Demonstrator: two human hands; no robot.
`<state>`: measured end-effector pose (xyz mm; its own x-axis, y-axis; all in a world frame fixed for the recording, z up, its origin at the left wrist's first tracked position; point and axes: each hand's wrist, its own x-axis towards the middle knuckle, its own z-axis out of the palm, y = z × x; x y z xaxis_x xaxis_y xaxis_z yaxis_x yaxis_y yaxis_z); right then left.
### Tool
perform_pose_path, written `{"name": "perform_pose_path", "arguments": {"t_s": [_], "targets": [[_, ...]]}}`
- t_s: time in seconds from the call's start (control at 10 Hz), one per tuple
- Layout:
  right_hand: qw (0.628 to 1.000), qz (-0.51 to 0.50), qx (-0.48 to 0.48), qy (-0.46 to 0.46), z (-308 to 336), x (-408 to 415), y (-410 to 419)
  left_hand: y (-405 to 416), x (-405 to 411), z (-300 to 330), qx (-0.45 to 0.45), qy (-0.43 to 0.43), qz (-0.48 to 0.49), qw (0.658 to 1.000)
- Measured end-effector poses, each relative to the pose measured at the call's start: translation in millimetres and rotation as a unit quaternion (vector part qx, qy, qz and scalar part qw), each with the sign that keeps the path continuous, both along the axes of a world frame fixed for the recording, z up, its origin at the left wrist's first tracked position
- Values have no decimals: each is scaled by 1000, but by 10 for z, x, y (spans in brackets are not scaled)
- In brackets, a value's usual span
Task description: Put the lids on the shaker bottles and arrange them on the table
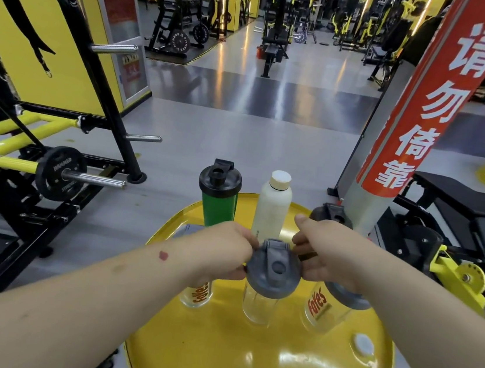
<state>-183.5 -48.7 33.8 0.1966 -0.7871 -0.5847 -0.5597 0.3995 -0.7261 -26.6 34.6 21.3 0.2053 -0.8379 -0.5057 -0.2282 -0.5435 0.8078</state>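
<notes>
Both hands, the left hand [224,250] and the right hand [326,252], pinch the grey lid [273,268] onto the middle clear bottle [259,306] on the yellow surface [258,366]. The right clear bottle [328,309] and the green bottle [219,198] look capped. I can't tell about the left clear bottle [195,295].

left hand [220,251], right hand [327,255], fingers pinching inward
</notes>
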Motion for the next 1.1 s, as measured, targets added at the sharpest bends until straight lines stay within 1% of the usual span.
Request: {"name": "perform_pose_path", "arguments": {"t_s": [0.1, 0.3, 0.4, 0.5, 0.6, 0.8, 0.9, 1.0, 1.1], "targets": [[1000, 12, 3, 1, -22, -26, -8, -34, 9, -38, -14, 7, 28, 999], [1000, 20, -11, 8, -37, -7, 2, -20, -58, -6, 11, 2, 13, 1000], [1000, 22, -15, 6, -40, -11, -7, 5, -90, 41, 17, 21, 39, 999], [1000, 19, -13, -6, -43, -28, -4, 8, -131, 67, 16, 57, 77, 995], [1000, 22, -11, -8, -60, -36, -11, 0, -167, 94, 30, 70, 102, 992], [1000, 15, -5, -2, -109, -31, -45, 4, -184, 82, 22, 41, 87, 995], [1000, 11, 7, -16, -157, -25, -85, 8, -188, 60, 14, -4, 51, 999], [999, 35, -28, 2, -125, 3, -38, 43, -174, 54, 4, -46, 17, 999], [999, 20, -47, -17, -133, 21, -8, 60, -159, 47, 2, -60, 12, 998]]}}
